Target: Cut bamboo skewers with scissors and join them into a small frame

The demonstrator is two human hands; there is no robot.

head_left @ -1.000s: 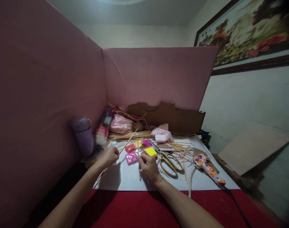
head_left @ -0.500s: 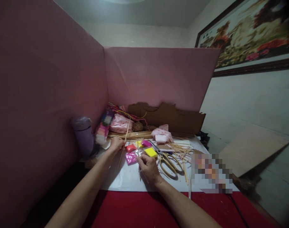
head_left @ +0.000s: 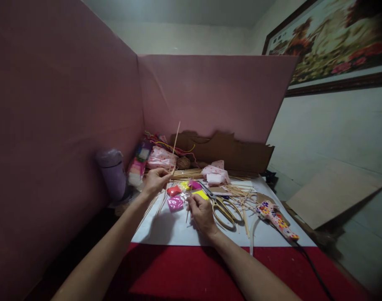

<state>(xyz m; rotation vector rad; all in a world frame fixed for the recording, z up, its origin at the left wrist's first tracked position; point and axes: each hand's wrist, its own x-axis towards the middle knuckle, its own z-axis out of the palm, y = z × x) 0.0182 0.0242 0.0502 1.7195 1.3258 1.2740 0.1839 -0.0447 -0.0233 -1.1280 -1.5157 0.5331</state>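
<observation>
My left hand (head_left: 157,181) pinches a thin wooden stick (head_left: 176,140), raised and leaning up to the right above the table. Over the white sheet (head_left: 178,234), my right hand (head_left: 202,215) has its thumb and fingers closed on a short thin stick (head_left: 187,216); part of that stick is hidden by the fingers. Just behind the right hand lie small packets: a purple packet (head_left: 175,204), a red packet (head_left: 174,191) and a yellow packet (head_left: 199,194). Gold-handled scissors (head_left: 224,213) rest to its right.
A floral glue gun (head_left: 277,219) with a black cord lies at the right. Loose sticks (head_left: 241,196) are scattered behind the scissors. Torn cardboard (head_left: 222,150), a twine ball (head_left: 183,162) and pink-dotted cloth (head_left: 215,172) stand at the back. A purple bottle (head_left: 112,175) is left.
My left hand has lifted its stick higher and to the right. The right hand has shifted slightly right and up, still closed. The view has tilted a little.
</observation>
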